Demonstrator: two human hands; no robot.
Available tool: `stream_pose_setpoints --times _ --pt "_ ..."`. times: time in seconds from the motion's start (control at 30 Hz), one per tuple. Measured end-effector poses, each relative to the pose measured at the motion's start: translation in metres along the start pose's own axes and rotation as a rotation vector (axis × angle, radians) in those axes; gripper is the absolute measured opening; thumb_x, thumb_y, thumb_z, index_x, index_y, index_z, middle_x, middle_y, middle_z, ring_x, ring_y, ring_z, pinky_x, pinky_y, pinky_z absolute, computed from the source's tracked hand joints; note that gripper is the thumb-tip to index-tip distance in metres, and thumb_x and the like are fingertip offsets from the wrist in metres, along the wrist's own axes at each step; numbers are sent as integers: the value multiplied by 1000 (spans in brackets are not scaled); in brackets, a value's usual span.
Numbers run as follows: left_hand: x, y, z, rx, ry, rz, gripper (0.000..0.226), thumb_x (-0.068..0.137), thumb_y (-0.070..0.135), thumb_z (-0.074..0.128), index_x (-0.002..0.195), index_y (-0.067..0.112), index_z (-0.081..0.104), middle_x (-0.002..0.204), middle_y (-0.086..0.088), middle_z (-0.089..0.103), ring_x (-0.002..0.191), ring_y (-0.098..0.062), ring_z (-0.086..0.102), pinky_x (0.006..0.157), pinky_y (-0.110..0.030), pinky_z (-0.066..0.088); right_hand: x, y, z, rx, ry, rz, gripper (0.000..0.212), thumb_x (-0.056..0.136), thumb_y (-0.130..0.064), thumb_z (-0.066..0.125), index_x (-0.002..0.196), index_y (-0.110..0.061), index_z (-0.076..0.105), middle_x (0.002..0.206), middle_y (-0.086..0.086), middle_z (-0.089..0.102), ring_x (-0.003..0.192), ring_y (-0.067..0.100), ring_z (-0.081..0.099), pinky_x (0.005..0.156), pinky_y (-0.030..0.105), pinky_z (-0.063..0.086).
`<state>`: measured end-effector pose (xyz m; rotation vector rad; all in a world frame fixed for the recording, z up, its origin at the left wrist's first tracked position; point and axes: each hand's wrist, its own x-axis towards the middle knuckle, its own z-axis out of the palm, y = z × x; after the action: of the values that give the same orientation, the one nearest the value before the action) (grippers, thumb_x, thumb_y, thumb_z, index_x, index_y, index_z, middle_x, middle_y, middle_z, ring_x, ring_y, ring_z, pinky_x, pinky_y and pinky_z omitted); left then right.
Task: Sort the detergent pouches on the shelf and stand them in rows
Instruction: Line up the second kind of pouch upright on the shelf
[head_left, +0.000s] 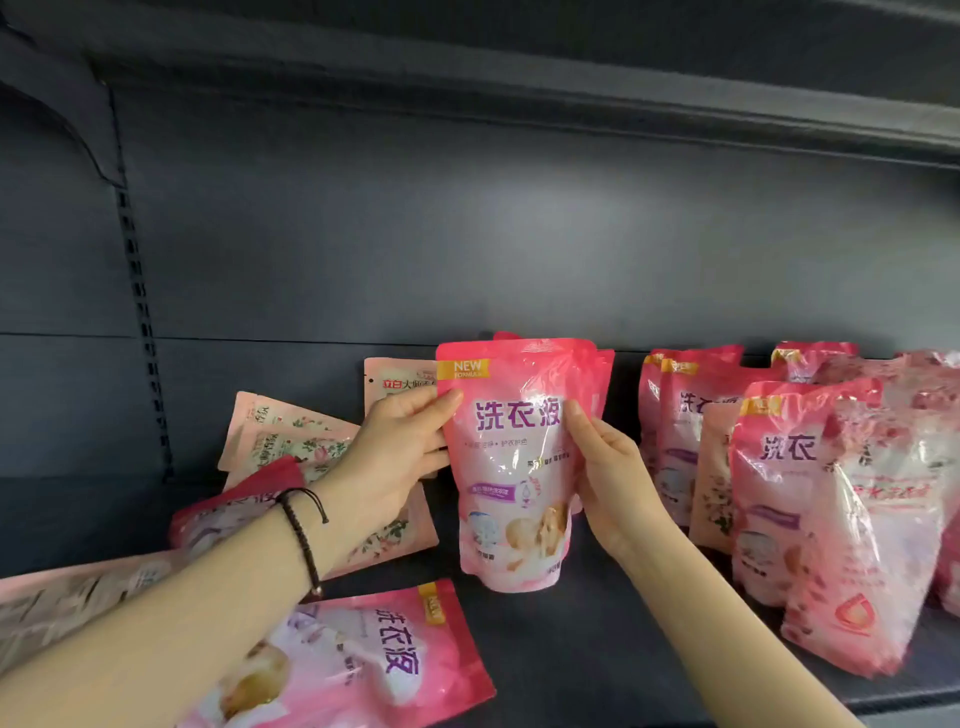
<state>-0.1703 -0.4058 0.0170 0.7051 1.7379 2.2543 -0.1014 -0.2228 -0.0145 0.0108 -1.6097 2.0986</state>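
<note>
To seat the pink pouch (511, 467) well, its base should press squarely on the shelf (571, 639), face forward, before either grip loosens; the left hand (395, 457) pinches the pouch's left edge and the right hand (613, 483) clasps its right edge, holding it upright between them; standing pouches (691, 431) wait to its right, fallen pouches (291, 441) to its left.

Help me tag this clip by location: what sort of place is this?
Probably a shop aisle: a dark metal shelf with a slotted upright post, stocked with many matching pink detergent pouches, one pouch held upright by the left hand and right hand.
</note>
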Motion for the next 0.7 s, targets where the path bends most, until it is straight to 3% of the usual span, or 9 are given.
stream_pose_setpoints --times 0.2,0.4,0.47,0.5,0.57,0.6,0.7 --pt "19 -21 67 -2 126 57 12 95 15 57 99 15 68 96 -3 74 87 -17 70 69 -28 59 15 -6 -48 111 3 -19 41 86 -40 59 104 -4 70 103 12 74 93 22 71 73 29 58" --pt "20 -46 86 77 262 101 15 97 20 53 107 20 64 113 -5 68 110 -22 62 98 -42 49 17 7 -71 -4 -73 8 35 99 -37 46 110 -11 67 107 6 73 101 17 69 82 29 57" --pt "16 -53 85 181 269 138 13 95 26 56 107 24 61 110 -1 68 103 -10 64 94 -34 51 12 10 -74 -96 -62 39 31 97 -38 51 113 -14 63 106 2 73 96 10 70 79 25 57" --pt "12 -58 84 234 261 129 15 93 28 59 108 25 60 108 1 68 95 -1 65 85 -24 54 8 12 -75 -159 -49 56 30 95 -38 56 114 -16 59 105 -1 72 90 4 70 71 18 56" --pt "1 -71 85 341 225 36 29 89 29 65 116 27 53 107 7 67 82 8 63 63 -10 49 -1 18 -77 -289 -34 94 36 89 -36 65 118 -20 52 103 -5 67 82 -1 68 58 9 50" --pt "-5 -78 86 399 191 -26 39 88 30 67 122 29 49 107 10 65 84 6 62 62 -10 48 -5 22 -79 -334 -49 112 42 87 -34 69 121 -23 47 106 -7 65 85 -1 66 56 8 49" --pt "-17 -93 89 498 119 -117 62 87 29 68 137 32 32 118 7 57 102 -8 59 84 -28 52 -10 34 -84 -413 -122 135 59 84 -22 73 126 -31 34 117 -10 59 100 0 59 61 9 49"
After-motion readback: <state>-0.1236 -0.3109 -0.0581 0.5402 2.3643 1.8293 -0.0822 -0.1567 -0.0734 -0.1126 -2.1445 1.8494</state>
